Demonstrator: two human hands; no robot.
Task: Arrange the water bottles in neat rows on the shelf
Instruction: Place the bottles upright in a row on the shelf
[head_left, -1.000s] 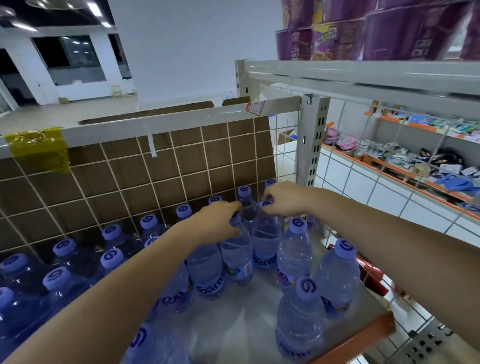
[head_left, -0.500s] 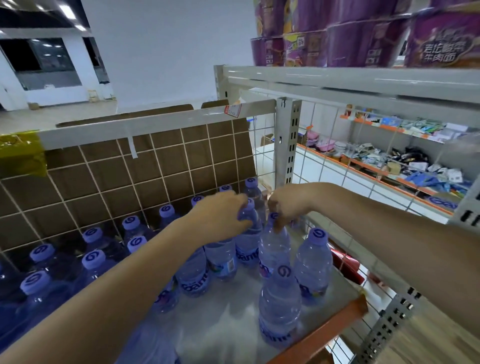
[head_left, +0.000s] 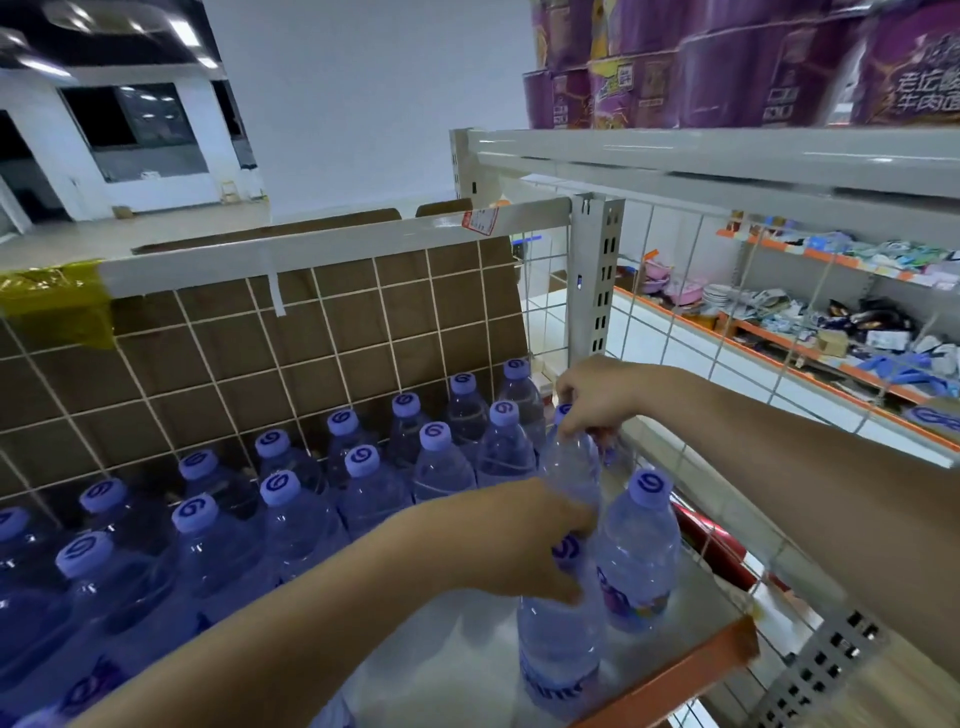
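Clear water bottles with purple caps (head_left: 363, 460) stand in two rows along the wire back of the white shelf (head_left: 467, 670). My left hand (head_left: 511, 545) grips the cap of a front bottle (head_left: 558, 654) near the shelf's orange edge. My right hand (head_left: 597, 392) pinches the neck of another bottle (head_left: 571, 467) at the right end of the rows. A further bottle (head_left: 641, 551) stands loose just right of my left hand.
A wire grid backed by brown cardboard (head_left: 291, 353) closes the rear. A perforated metal post (head_left: 595, 280) and wire side panel bound the right. Purple noodle tubs (head_left: 727, 67) sit on the shelf above. A cluttered orange-edged shelf (head_left: 831, 332) lies beyond.
My left hand has come back from the rear rows to the front bottle's cap. My right hand stays on a bottle neck by the post. The view shifted closer and leftward.
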